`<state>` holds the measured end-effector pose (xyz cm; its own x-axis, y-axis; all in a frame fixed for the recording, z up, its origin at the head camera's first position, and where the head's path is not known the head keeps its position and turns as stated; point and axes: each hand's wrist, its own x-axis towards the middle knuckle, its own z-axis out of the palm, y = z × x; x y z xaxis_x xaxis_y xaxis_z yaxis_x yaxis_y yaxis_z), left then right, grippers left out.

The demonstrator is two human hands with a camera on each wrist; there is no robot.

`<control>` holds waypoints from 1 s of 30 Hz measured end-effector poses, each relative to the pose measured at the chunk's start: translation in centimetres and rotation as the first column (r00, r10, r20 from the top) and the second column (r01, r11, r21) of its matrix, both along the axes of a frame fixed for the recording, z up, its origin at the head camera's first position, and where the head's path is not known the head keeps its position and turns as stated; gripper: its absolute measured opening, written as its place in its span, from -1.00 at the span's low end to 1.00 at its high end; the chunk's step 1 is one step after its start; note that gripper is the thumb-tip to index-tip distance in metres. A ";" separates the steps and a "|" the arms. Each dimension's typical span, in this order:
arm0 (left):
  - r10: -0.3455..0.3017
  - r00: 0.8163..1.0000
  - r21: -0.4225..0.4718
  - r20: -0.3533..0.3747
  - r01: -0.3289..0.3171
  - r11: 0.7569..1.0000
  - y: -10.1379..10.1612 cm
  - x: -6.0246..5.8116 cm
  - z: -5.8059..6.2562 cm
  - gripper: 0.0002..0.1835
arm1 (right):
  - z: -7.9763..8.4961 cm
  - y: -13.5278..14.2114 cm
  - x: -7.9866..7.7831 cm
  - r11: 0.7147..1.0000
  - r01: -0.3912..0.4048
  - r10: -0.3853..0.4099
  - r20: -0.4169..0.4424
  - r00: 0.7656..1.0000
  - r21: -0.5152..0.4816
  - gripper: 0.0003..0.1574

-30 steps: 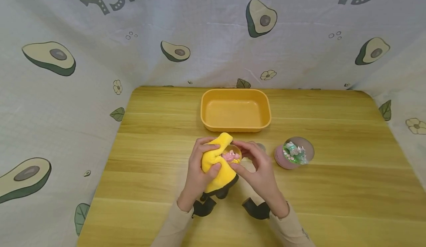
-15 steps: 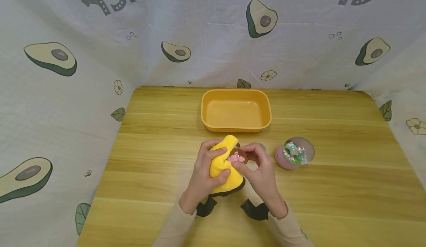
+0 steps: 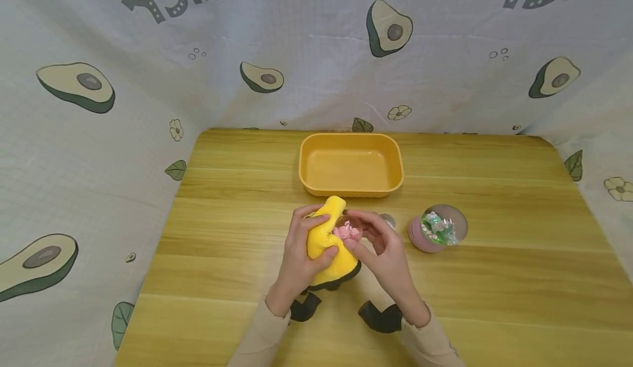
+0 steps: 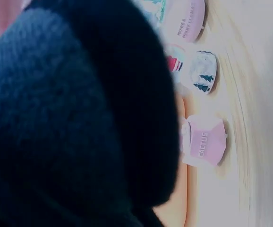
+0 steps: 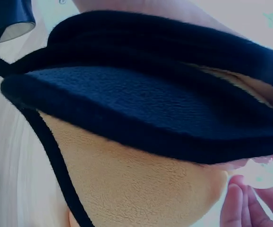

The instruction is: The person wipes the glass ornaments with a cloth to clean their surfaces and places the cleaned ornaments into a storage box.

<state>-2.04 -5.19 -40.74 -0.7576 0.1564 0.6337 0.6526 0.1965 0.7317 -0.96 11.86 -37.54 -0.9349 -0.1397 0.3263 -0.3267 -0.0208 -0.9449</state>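
My left hand (image 3: 300, 249) grips a yellow cloth (image 3: 328, 262) with a black edge, bunched against a small snow globe (image 3: 348, 229). Pink figures show through the globe's clear dome; its base is hidden by cloth and fingers. On the right side of the dome, my right hand (image 3: 388, 251) holds the globe between thumb and fingers. The cloth's dark side (image 5: 141, 94) fills much of the right wrist view, with the right fingers (image 5: 243, 203) at the lower right. In the left wrist view the dark cloth (image 4: 56, 104) hides most of the hand's work.
A larger snow globe with a pink base (image 3: 426, 240) lies right of the hands. Behind them stands an orange-yellow tray (image 3: 351, 192). The left wrist view also shows a pink base lettered CACTUS (image 4: 206, 142) and a whitish base with dark trees (image 4: 203, 72).
Both hands, with the cloth and globe, shifted slightly right and nearer the body, then back left. The globe has turned a little between them, and the pink figures now show more.
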 end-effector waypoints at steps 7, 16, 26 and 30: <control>0.020 1.000 -0.008 0.010 -0.020 1.000 -0.1 0.1 0.1 -0.49 | -0.1 -0.3 0.0 0.998 0.058 -0.058 -0.014 0.998 0.021 -0.50; 0.051 0.999 -0.035 -0.013 -0.051 0.998 -0.5 0.2 0.4 -0.50 | -0.1 -0.4 -0.1 0.999 0.027 -0.028 -0.038 0.999 -0.039 -0.51; 0.080 0.997 -0.040 -0.004 -0.080 0.996 -1.4 0.2 0.1 -0.50 | -0.4 -0.1 -0.9 0.995 0.003 -0.019 -0.160 0.987 -0.099 -0.47; 0.086 0.996 -0.042 -0.002 -0.086 0.995 -1.6 0.2 -0.1 -0.49 | -0.5 -0.1 -1.1 0.995 -0.007 -0.011 -0.170 0.985 -0.102 -0.46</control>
